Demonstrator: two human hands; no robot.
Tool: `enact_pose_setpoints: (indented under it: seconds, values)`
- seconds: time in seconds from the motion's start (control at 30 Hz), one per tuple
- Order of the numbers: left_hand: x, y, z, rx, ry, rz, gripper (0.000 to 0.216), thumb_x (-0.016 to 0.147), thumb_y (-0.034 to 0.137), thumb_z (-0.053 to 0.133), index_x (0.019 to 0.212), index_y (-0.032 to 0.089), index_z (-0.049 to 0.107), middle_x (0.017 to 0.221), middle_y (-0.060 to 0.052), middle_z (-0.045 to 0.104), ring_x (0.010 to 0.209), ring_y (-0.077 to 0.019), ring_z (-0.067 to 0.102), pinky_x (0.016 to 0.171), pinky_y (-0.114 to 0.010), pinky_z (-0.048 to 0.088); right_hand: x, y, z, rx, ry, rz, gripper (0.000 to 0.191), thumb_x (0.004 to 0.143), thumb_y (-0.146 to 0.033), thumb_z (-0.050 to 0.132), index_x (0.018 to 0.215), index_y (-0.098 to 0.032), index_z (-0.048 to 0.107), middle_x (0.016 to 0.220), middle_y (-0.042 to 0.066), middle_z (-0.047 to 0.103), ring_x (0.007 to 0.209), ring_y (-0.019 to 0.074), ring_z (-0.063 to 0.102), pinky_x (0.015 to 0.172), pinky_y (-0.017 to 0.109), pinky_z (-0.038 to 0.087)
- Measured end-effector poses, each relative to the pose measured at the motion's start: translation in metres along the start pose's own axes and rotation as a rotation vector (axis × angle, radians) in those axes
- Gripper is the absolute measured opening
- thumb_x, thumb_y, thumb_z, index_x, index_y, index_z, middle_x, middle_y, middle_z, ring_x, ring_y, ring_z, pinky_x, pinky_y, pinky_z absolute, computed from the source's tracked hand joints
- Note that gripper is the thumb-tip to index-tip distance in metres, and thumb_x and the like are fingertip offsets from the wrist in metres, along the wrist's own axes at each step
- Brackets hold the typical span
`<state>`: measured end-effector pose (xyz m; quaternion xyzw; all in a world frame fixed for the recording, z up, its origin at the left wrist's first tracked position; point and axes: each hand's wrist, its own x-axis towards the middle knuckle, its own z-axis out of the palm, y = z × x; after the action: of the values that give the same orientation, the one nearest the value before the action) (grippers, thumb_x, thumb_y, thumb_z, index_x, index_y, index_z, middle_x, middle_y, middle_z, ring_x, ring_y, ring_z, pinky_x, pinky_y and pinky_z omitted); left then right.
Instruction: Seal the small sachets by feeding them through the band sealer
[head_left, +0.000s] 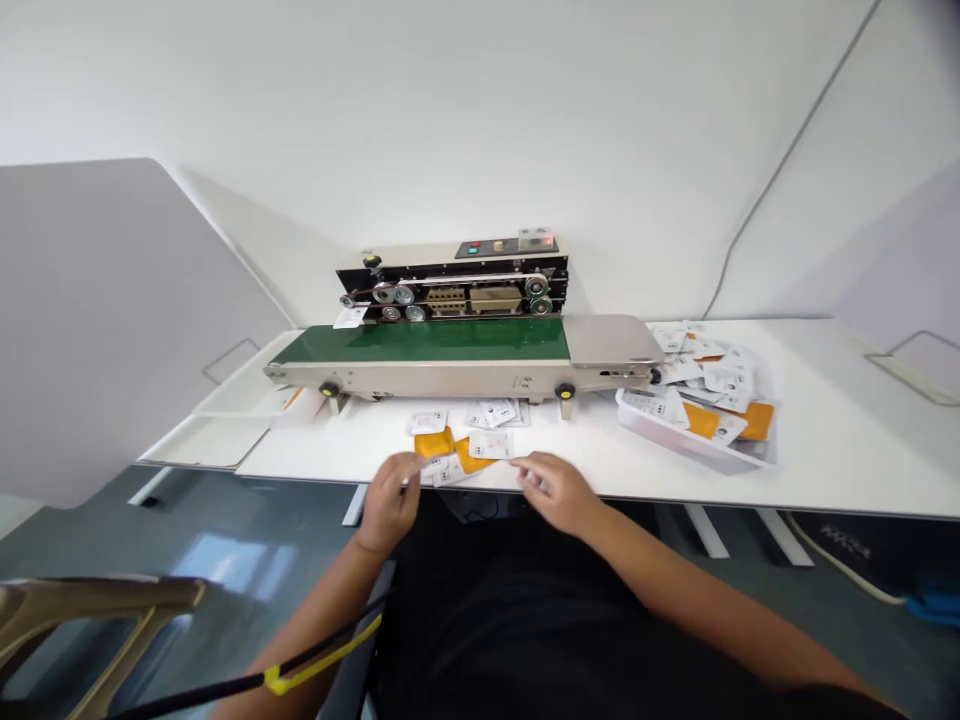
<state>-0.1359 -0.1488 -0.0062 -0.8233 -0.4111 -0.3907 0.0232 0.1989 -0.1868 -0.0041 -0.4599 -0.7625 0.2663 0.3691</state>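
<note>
Head view – left hand (pixel 391 503), right hand (pixel 559 492), small packets (pixel 490 445) between

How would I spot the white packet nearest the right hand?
Find the long machine with the green belt. On the white table in front of it, several packets lie loosely together. The white packet you want partly covers an orange one and lies nearest the right hand.
</note>
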Motion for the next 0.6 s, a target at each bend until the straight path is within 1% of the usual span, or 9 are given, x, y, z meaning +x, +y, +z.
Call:
enact_pose_setpoints:
  seconds: [0.07,0.1,0.17,0.23,0.33,0.43,0.5,0.53,0.6]
  values:
    - [-0.023,0.034,-0.003,-0.057,-0.002,-0.031,0.021,0.105,0.027,0.052,0.110,0.025,0.072,0.104,-0.007,0.078,0.103,-0.0259,0.074,0.094,-0.049,0.063,-0.005,-0.024,0.027,0.051,-0.110,0.018,0.050,0.095,-0.030,0.068,0.145,-0.025,0.063,0.118,0.007,0.075,0.087,0.0179,0.067,0.086,0.034,0.056]
    - [-0.033,0.049,-0.003,-0.093,-0.033,-0.042,0.020,0.104,0.026,0.054,0.108,0.025,0.074,0.102,-0.006,0.079,0.099,-0.0247,0.075,0.092,-0.047,0.064,-0.007,-0.033,0.039,0.066,-0.158,0.024,0.046,0.096,-0.029,0.069,0.142,-0.025,0.065,0.118,0.007,0.075,0.089,0.0183,0.068,0.088,0.034,0.055]
    - [-0.049,0.070,-0.003,-0.179,0.011,-0.072,0.017,0.102,0.026,0.059,0.100,0.023,0.075,0.093,-0.006,0.079,0.087,-0.0222,0.074,0.082,-0.039,0.065,-0.006,-0.044,0.058,0.085,-0.223,0.020,0.025,0.099,-0.025,0.064,0.122,-0.024,0.074,0.109,0.005,0.076,0.093,0.0192,0.069,0.089,0.033,0.054]
    - [-0.061,0.080,-0.001,-0.218,0.060,-0.214,0.017,0.101,0.028,0.060,0.096,0.021,0.075,0.091,-0.006,0.078,0.084,-0.0207,0.074,0.077,-0.034,0.064,-0.003,-0.048,0.068,0.100,-0.240,-0.008,0.018,0.102,-0.022,0.059,0.101,-0.022,0.076,0.099,0.004,0.076,0.093,0.0191,0.069,0.088,0.032,0.053]
    - [-0.073,0.077,0.007,-0.281,0.073,-0.371,0.020,0.102,0.032,0.060,0.102,0.020,0.075,0.094,-0.006,0.078,0.084,-0.0208,0.076,0.076,-0.032,0.065,0.004,-0.048,0.066,0.135,-0.208,-0.107,0.016,0.101,-0.024,0.060,0.096,-0.022,0.074,0.101,0.006,0.074,0.095,0.0207,0.069,0.087,0.033,0.054]
    - [-0.075,0.061,0.016,-0.264,0.138,-0.351,0.027,0.101,0.037,0.060,0.118,0.020,0.072,0.108,-0.010,0.078,0.097,-0.0255,0.077,0.084,-0.038,0.066,0.021,-0.046,0.044,0.202,-0.197,-0.131,0.018,0.102,-0.028,0.058,0.096,-0.024,0.074,0.093,0.005,0.074,0.087,0.0222,0.069,0.082,0.036,0.055]
    - [-0.071,0.045,0.019,-0.174,0.196,-0.257,0.031,0.098,0.036,0.064,0.124,0.020,0.068,0.121,-0.013,0.076,0.110,-0.0293,0.074,0.094,-0.045,0.064,0.043,-0.040,0.015,0.268,-0.121,-0.036,0.017,0.101,-0.030,0.059,0.093,-0.025,0.073,0.078,0.002,0.071,0.071,0.0204,0.066,0.072,0.036,0.054]
    - [-0.067,0.036,0.019,-0.116,0.202,-0.215,0.033,0.096,0.033,0.066,0.126,0.020,0.067,0.125,-0.013,0.075,0.116,-0.0305,0.072,0.099,-0.049,0.061,0.058,-0.034,-0.005,0.307,-0.032,0.033,0.015,0.099,-0.029,0.061,0.090,-0.025,0.072,0.070,0.001,0.069,0.064,0.0188,0.062,0.065,0.034,0.053]
    - [-0.060,0.019,0.018,-0.002,0.207,-0.150,0.032,0.095,0.028,0.068,0.126,0.021,0.067,0.126,-0.012,0.074,0.119,-0.0314,0.070,0.104,-0.053,0.058,0.092,-0.017,-0.051,0.398,0.239,0.159,0.008,0.095,-0.027,0.065,0.094,-0.022,0.071,0.073,0.002,0.071,0.056,0.0140,0.058,0.057,0.028,0.049]
